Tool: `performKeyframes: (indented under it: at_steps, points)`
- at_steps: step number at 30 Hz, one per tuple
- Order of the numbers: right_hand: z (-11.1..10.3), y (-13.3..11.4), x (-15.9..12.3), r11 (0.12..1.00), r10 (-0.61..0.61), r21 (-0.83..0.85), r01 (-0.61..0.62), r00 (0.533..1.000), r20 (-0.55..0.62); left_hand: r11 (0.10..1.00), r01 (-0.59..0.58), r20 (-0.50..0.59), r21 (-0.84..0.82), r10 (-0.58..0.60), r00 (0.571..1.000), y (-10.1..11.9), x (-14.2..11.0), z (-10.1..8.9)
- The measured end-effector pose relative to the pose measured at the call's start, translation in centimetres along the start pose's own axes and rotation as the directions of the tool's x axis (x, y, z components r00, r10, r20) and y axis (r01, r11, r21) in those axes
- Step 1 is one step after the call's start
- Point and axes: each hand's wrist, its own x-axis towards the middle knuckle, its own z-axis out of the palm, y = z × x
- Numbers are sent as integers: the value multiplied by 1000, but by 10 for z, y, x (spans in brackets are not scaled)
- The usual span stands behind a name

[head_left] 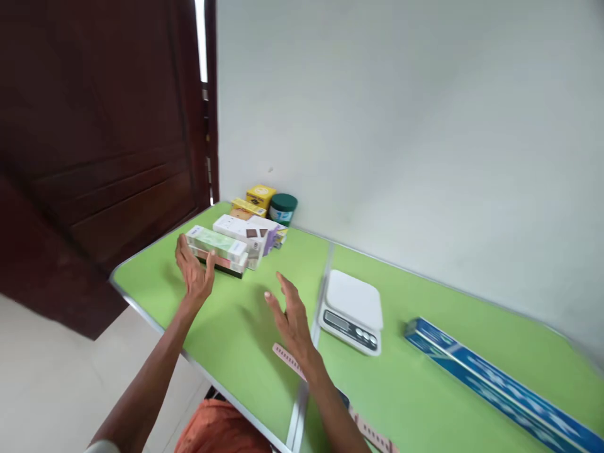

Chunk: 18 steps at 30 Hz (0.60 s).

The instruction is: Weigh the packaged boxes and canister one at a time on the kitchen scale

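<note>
Left hand [194,270] open, fingers touching the near end of the stacked boxes [218,250] at far left of the green bench [245,333]; right hand [290,314] open, empty, hovering beside the scale [352,310]; advisable to grip the stack squarely, both sides.

Light: bright, even daylight; a sliver enters beside the door [94,145].
Shadows: soft.
Sharpness: slight blur; edges bowed.
</note>
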Motion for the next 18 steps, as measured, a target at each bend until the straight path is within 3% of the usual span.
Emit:
performKeyframes:
  at_steps: [3, 5, 7, 9, 11, 13, 15, 18]
  points:
    - [-69, 17, -35, 987, -63, -155, 27, 970, -236, 958, -256, 138, -130, 274, 952, 51, -41, 18]
    - [-120, 27, -61, 960, -106, -281, -15, 906, -410, 913, -290, 283, -288, 370, 885, 92, -79, 35]
    - [-170, 38, -88, 912, -136, -392, -123, 810, -570, 868, -216, 445, -448, 426, 788, 135, -119, 52]
    - [-215, 51, -114, 855, -156, -448, -261, 695, -702, 819, -80, 594, -567, 475, 649, 174, -155, 70]
    - [-251, 66, -137, 819, -154, -434, -376, 584, -797, 786, 61, 698, -615, 506, 506, 208, -183, 90]
    - [-277, 84, -153, 812, -104, -364, -456, 501, -859, 790, 174, 775, -588, 489, 400, 237, -202, 116]
    - [-292, 102, -160, 816, 1, -255, -518, 444, -896, 819, 261, 842, -511, 418, 341, 261, -215, 147]
    - [-298, 122, -159, 815, 199, -67, -576, 386, -901, 863, 358, 920, -357, 257, 298, 285, -226, 191]
